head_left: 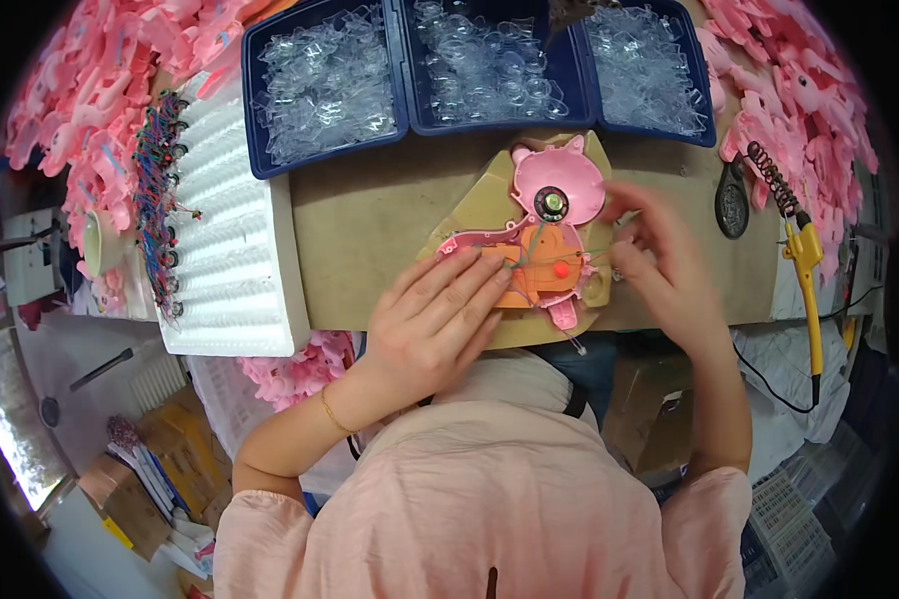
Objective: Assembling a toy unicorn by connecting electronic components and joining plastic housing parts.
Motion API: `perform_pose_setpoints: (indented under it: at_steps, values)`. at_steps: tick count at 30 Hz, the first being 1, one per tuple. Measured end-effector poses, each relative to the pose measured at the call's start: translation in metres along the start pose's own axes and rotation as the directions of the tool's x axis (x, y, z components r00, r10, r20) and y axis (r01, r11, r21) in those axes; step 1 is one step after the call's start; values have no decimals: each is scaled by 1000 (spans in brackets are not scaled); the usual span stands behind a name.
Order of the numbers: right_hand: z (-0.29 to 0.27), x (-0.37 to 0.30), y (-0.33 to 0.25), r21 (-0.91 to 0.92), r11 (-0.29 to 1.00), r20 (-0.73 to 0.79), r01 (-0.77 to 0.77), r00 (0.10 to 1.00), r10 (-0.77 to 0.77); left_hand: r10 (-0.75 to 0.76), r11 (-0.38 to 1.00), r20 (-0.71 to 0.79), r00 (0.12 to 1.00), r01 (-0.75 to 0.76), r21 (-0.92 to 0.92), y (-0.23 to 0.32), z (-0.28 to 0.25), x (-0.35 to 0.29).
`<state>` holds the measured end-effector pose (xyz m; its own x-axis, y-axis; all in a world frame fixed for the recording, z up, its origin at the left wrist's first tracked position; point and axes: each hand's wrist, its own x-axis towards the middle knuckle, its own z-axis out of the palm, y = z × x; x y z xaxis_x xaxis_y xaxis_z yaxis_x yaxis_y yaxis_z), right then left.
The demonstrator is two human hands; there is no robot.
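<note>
Grip, left hand: the left hand (435,314) lies flat, fingers stretched out side by side, their tips over the left part of the orange piece (544,282).
Grip, right hand: the right hand (669,270) is blurred, fingers bent at the right edge of the pink shell (561,165), near the thin wires (594,250); I cannot tell whether thumb and finger pinch one.
Far left: a left heap of pink parts (90,160) spreads along the table edge.
White tray: beside that heap, the ridged white tray (292,280) carries a row of wire bundles (155,200) along its left side.
Blue bins: three blue bins (332,158) stand in a row behind the work, each filled with clear plastic pieces (330,85).
Centre: the tan block (479,205) sits on the table (355,220), with the pink shell lying open on it, between the hands. A round black part (550,204) sits in the shell's upper bowl; the orange piece, bearing a red-orange dot (560,270), lies over the lower portion.
Right: a black oval object (732,200) lies near the yellow-handled tool (809,280), which stands below a black coil (772,180); a right heap of pink parts (819,120) lies behind.
</note>
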<state>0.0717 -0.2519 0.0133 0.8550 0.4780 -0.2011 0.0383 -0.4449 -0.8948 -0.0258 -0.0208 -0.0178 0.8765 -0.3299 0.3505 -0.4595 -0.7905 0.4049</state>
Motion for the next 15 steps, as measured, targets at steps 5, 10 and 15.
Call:
perform_pose_setpoints:
  at_steps: [5,10,15]
  values:
    - [-3,0,2,44,999,132,-9,991,3,3,999,42,999,-2,-36,-3,-2,7]
    - [8,-35,8,79,988,-72,-134,988,140,-48,999,-87,995,47,-4,11,2,13]
    - [13,-42,-1,26,995,-84,-92,992,94,151,983,-140,979,-134,127,20,18,25]
